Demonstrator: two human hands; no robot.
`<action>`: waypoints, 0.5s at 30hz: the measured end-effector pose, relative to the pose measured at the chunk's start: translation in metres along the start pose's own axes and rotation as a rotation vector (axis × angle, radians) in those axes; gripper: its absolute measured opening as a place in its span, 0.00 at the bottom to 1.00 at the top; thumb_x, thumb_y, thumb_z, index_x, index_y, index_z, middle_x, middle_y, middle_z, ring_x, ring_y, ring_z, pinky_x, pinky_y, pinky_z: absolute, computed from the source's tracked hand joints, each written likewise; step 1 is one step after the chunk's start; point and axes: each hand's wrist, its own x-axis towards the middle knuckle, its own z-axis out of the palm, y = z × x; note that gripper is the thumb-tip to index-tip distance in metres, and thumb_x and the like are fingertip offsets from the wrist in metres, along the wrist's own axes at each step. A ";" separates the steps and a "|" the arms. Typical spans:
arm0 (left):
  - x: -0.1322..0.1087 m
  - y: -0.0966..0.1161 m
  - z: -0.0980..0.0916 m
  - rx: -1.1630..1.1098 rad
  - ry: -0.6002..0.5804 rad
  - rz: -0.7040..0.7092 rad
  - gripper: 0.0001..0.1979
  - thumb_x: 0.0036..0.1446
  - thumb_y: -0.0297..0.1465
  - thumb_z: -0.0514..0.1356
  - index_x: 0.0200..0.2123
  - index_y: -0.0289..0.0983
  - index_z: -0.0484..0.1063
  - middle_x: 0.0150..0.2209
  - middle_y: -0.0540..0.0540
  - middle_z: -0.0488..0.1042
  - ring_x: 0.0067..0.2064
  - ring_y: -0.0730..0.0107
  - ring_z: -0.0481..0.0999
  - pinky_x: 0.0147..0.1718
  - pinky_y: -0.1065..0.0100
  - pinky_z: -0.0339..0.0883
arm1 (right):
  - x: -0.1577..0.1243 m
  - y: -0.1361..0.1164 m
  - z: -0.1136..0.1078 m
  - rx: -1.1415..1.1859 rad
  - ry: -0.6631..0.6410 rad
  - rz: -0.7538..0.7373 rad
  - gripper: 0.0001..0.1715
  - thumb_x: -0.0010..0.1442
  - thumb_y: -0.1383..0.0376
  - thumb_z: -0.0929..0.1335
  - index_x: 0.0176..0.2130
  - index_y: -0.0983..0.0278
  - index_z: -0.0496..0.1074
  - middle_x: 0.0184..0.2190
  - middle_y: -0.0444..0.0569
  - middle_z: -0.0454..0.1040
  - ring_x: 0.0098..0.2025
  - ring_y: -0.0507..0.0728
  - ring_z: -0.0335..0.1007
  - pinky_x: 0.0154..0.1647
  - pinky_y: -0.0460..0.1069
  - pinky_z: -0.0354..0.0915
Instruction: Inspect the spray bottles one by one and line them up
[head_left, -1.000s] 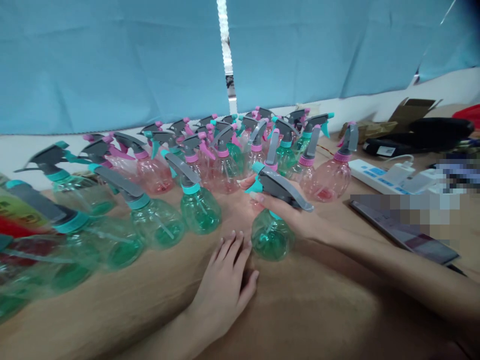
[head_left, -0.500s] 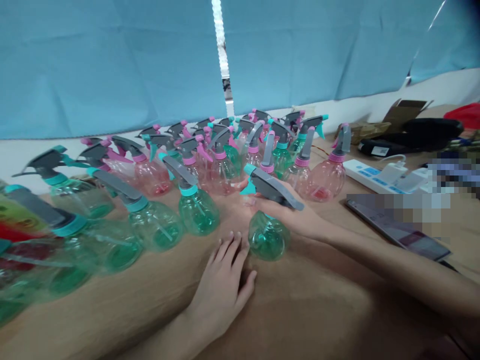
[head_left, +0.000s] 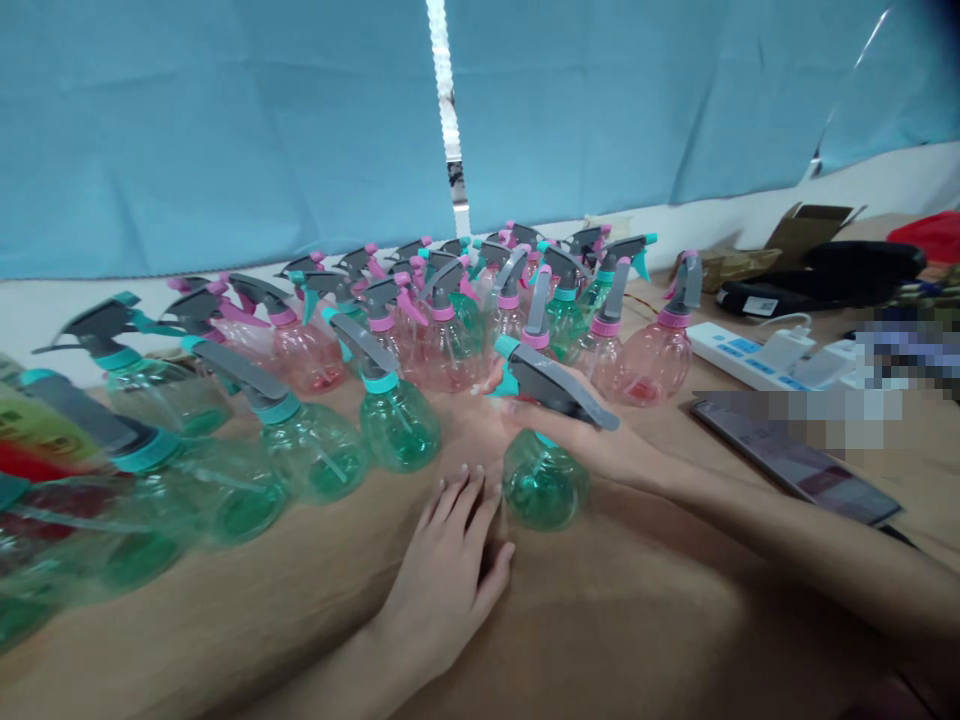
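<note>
My right hand (head_left: 585, 437) is wrapped round the neck of a green spray bottle (head_left: 546, 488) with a grey head and turquoise nozzle. The bottle leans, its head hiding part of the hand. Palm down on the table, my left hand (head_left: 448, 570) lies with fingers apart, just left of that bottle and holding nothing. Beyond its fingertips stands another green spray bottle (head_left: 399, 425). A further green spray bottle (head_left: 315, 452) is to the left of that one. Behind my right hand is a pink spray bottle (head_left: 652, 358).
Several more pink and green spray bottles crowd the back of the brown table (head_left: 615, 630). At right lie a phone (head_left: 787, 460) and a white power strip (head_left: 739, 352) with plugs in it. A black case (head_left: 862, 260) sits farther back. A blue sheet (head_left: 300, 130) covers the wall.
The held spray bottle has shifted slightly right and toward me, together with my right hand. My left hand stays where it was.
</note>
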 end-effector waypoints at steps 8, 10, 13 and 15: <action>0.001 0.000 0.000 0.005 -0.012 0.007 0.23 0.63 0.36 0.53 0.58 0.30 0.63 0.62 0.33 0.61 0.63 0.48 0.60 0.57 0.46 0.61 | -0.005 -0.003 -0.001 -0.112 0.084 -0.004 0.13 0.62 0.57 0.66 0.28 0.59 0.67 0.23 0.41 0.62 0.26 0.51 0.57 0.27 0.48 0.55; 0.001 0.000 0.000 0.006 -0.008 0.006 0.23 0.63 0.36 0.53 0.58 0.30 0.63 0.62 0.33 0.62 0.63 0.48 0.61 0.57 0.46 0.62 | -0.005 -0.004 -0.003 -0.116 0.078 0.001 0.14 0.62 0.56 0.65 0.29 0.60 0.68 0.23 0.40 0.62 0.26 0.51 0.57 0.26 0.48 0.55; 0.001 0.000 0.000 0.010 -0.003 0.005 0.24 0.63 0.35 0.53 0.58 0.30 0.62 0.62 0.33 0.61 0.63 0.48 0.60 0.56 0.46 0.62 | -0.005 -0.007 -0.003 -0.104 0.050 0.007 0.14 0.62 0.54 0.66 0.30 0.60 0.69 0.23 0.41 0.64 0.26 0.51 0.59 0.26 0.47 0.56; 0.001 0.001 0.000 0.016 -0.005 0.007 0.24 0.63 0.35 0.53 0.58 0.29 0.62 0.62 0.33 0.61 0.63 0.48 0.60 0.56 0.46 0.62 | -0.005 -0.008 -0.003 -0.101 0.043 0.013 0.13 0.62 0.54 0.66 0.31 0.60 0.70 0.24 0.41 0.64 0.26 0.51 0.59 0.27 0.47 0.57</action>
